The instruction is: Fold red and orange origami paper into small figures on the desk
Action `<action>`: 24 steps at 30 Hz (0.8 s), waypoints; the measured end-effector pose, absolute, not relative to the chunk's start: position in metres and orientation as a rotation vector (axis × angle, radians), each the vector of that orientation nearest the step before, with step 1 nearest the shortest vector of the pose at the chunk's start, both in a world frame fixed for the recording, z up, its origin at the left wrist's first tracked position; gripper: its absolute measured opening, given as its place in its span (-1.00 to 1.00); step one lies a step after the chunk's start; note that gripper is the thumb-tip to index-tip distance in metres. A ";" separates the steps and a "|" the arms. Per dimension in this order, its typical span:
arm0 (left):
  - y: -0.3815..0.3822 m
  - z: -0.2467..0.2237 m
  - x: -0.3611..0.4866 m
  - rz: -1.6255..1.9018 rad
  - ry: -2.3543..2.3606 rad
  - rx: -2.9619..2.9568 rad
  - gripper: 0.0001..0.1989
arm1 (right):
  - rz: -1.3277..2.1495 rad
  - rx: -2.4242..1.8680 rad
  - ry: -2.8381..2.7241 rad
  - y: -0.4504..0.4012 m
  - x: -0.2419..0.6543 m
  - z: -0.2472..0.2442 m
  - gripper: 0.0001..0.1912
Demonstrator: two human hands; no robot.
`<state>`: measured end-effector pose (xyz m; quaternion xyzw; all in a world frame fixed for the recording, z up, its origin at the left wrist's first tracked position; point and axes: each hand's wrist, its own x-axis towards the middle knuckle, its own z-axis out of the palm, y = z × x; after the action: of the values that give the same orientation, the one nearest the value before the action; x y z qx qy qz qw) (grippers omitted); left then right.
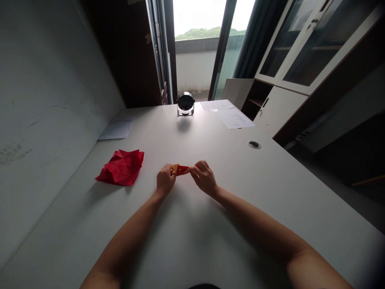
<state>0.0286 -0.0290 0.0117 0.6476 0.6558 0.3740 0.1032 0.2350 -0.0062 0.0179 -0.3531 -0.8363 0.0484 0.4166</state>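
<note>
A small, narrow piece of folded paper, red with a yellow-orange end (182, 170), is between the two hands, on the near side of a round black device on a shiny metal stand (185, 103) and almost in line with it. The piece is slim and elongated; its yellow-orange part is angular, its red part crisply folded with a pale edge, and finer folds are too small to make out. The left hand (166, 179) has its grip closed on the yellow-orange end; the right hand (204, 176) pinches the red end with its fingertips. Whether the piece touches the smooth white bench (186, 228) below, I cannot tell.

Nearer than the device and left of it lies a large, bright red, many-creased paper form (122, 167), its edges pointed and raised. Farther left of the device is a white paper sheet (117, 129); right of it lie printed white sheets (235, 118) and, nearer, a round cable hole (254, 145). A glass door (197, 20) stands beyond the device.
</note>
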 end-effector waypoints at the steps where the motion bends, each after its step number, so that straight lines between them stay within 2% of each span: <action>1: -0.028 0.012 0.027 1.115 1.926 1.872 -0.90 | 0.115 -0.841 -2.131 -0.007 0.236 0.018 -0.84; 7: -0.030 0.016 0.026 1.217 1.920 1.941 -0.90 | 0.140 -0.784 -2.175 -0.009 0.236 0.019 -0.82; 15: -0.041 0.021 0.037 1.198 1.818 2.043 -0.91 | -0.047 -0.761 -2.342 -0.021 0.229 0.027 -0.76; 20: -0.031 0.014 0.027 1.349 1.901 1.660 -0.85 | -0.068 -0.593 -2.452 -0.019 0.232 0.025 -0.75; 24: -0.018 0.005 0.020 1.443 1.600 1.186 -0.74 | 0.023 -0.669 -2.387 -0.007 0.239 0.018 -0.76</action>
<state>0.0200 -0.0182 0.0047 0.4544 0.6132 0.5530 0.3344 0.2387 -0.0068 0.0175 -0.2551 -0.9106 0.0088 0.3251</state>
